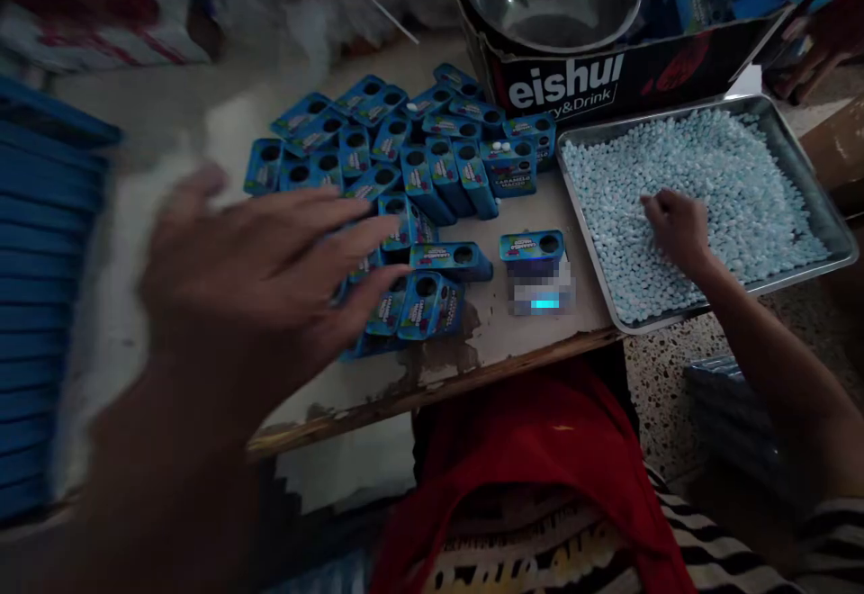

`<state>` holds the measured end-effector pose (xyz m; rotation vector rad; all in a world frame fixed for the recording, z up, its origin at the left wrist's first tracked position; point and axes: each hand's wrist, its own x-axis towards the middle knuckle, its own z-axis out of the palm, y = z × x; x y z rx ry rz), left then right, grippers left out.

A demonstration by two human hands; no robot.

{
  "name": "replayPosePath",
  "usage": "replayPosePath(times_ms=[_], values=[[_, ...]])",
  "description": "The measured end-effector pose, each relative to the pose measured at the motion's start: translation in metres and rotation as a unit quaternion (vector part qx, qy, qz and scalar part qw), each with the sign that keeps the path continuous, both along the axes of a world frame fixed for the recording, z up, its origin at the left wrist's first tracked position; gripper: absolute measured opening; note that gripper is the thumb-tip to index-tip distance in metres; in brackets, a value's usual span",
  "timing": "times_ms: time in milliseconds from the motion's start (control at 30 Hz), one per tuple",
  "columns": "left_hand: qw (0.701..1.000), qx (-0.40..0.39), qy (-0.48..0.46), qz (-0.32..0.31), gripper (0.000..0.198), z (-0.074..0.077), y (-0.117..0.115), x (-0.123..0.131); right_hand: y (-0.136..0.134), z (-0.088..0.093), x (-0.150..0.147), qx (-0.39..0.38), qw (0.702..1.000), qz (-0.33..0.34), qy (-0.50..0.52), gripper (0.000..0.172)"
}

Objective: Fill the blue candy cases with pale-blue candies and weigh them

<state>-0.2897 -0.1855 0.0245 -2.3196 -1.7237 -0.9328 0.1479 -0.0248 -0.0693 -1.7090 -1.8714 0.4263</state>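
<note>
My left hand [270, 270] hovers over the near left side of a group of small blue candy boxes [417, 171], fingers stretched out and slightly smeared by motion. Nothing shows in it. Each box has a round dark hole in its top, and the print reads "caramelo". One blue box [523, 246] stands apart, by a pixelated patch with a bright cyan glow. On the right, my right hand [680, 227] is down at the pale blue and white candies [729, 171] in a metal tray [616, 317]. Its fingers are curled closed; whatever they hold is hidden.
A steel bowl [553, 0] sits on a black printed carton [567, 90] behind the tray. Rows of blue boxes [40, 306] line the left edge. The worn wooden table edge [513, 364] runs in front of the red apron [526, 432]. Another person's hand [810, 54] shows at upper right.
</note>
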Motion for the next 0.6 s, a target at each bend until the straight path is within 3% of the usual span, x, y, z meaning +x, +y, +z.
replayPosePath(times_ms=[33, 100, 167, 300, 400, 500, 600], values=[[0.999, 0.013, 0.04, -0.021, 0.033, -0.007, 0.003, 0.008, 0.005, 0.001, 0.002, -0.007, 0.992, -0.029, 0.121, 0.046], [0.994, 0.021, 0.091, -0.053, 0.038, -0.018, 0.01, 0.029, 0.014, 0.004, 0.012, -0.051, 0.941, -0.041, 0.333, 0.046], [0.994, -0.012, 0.088, -0.059, 0.045, -0.026, 0.016, 0.052, 0.021, 0.005, 0.025, -0.094, 0.889, -0.017, 0.448, 0.043], [0.99, -0.107, 0.073, -0.049, 0.063, -0.033, 0.024, 0.084, 0.022, -0.004, 0.041, -0.091, 0.859, 0.041, 0.501, 0.04], [0.987, -0.139, 0.068, -0.046, 0.073, -0.038, 0.029, 0.092, 0.009, -0.007, 0.029, -0.104, 0.846, 0.041, 0.521, 0.037], [0.986, -0.15, 0.057, -0.05, 0.076, -0.046, 0.032, 0.096, -0.007, -0.001, 0.007, -0.068, 0.852, -0.014, 0.519, 0.03], [0.986, -0.15, 0.045, -0.05, 0.074, -0.052, 0.033, 0.1, -0.019, 0.01, -0.005, -0.015, 0.927, 0.004, 0.374, 0.019]])
